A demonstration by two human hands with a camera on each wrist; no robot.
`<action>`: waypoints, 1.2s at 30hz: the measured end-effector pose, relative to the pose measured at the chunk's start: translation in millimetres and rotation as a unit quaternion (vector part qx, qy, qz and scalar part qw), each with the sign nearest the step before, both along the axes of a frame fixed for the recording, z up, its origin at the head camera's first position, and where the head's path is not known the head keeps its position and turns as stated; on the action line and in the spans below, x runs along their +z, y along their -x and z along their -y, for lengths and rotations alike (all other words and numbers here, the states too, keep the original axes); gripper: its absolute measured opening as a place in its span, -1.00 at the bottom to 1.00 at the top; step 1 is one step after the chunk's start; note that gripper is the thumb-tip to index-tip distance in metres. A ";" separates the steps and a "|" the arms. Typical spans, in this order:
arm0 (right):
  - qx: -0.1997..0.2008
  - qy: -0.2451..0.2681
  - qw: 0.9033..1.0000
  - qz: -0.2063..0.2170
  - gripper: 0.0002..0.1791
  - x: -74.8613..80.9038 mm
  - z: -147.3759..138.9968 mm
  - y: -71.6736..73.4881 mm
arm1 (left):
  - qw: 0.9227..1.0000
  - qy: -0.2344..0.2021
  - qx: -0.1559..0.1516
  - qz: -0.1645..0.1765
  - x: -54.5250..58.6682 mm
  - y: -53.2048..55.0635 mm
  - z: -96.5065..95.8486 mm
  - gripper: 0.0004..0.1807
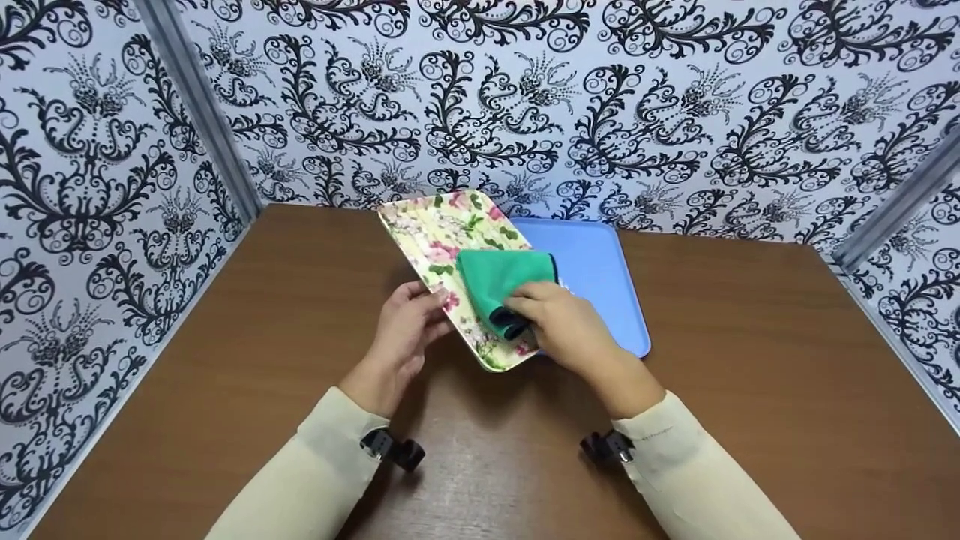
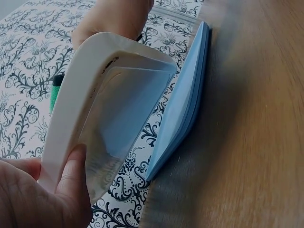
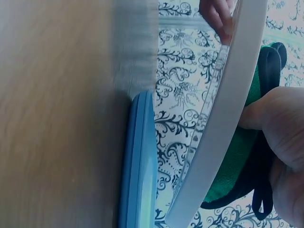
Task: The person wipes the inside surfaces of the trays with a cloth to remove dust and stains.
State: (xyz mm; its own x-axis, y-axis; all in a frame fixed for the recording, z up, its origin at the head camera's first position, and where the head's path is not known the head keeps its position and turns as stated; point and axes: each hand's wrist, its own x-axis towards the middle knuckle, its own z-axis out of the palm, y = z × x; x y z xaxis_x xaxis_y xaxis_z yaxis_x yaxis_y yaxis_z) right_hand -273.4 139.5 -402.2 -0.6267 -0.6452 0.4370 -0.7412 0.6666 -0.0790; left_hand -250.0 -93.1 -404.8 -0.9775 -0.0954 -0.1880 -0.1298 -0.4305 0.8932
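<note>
A floral tray is held tilted above the table, its flowered face turned up. My left hand grips its left edge, and in the left wrist view the thumb lies on the pale underside. Against the flowered face, my right hand holds a folded green cloth with black edging. From the right wrist view, a black loop hangs from the cloth, and the fingers are partly hidden. Below and to the right of the floral tray are blue trays, showing stacked rims in the wrist views.
The brown wooden table runs back to a wall covered in black-and-white scroll pattern. Grey posts mark the corners. A black wrist camera is strapped to each sleeve.
</note>
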 end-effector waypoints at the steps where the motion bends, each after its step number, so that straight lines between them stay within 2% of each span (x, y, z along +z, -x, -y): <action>1: 0.005 0.001 1.000 -0.002 -0.48 0.2 1.4 -0.7 | 1.000 0.000 0.000 0.000 0.2 -0.1 0.2 -0.72; 9: 0.037 0.009 0.999 -0.016 -0.44 3.4 7.5 -7.0 | 1.000 -0.004 0.004 0.006 -0.1 0.4 -0.9 -0.74; 16: 0.050 0.010 0.998 -0.027 -0.44 4.4 12.6 -11.2 | 1.000 -0.003 0.006 0.004 -0.1 -1.5 -1.3 -0.73; 25: 0.045 0.007 0.999 0.011 -0.33 11.9 20.3 -7.6 | 1.000 -0.003 0.004 0.002 -1.1 0.6 -4.7 -0.75; 36: 0.044 -0.035 0.997 0.050 -0.35 26.7 33.7 9.1 | 1.000 -0.015 0.005 -0.008 -2.8 -1.3 -6.0 -0.77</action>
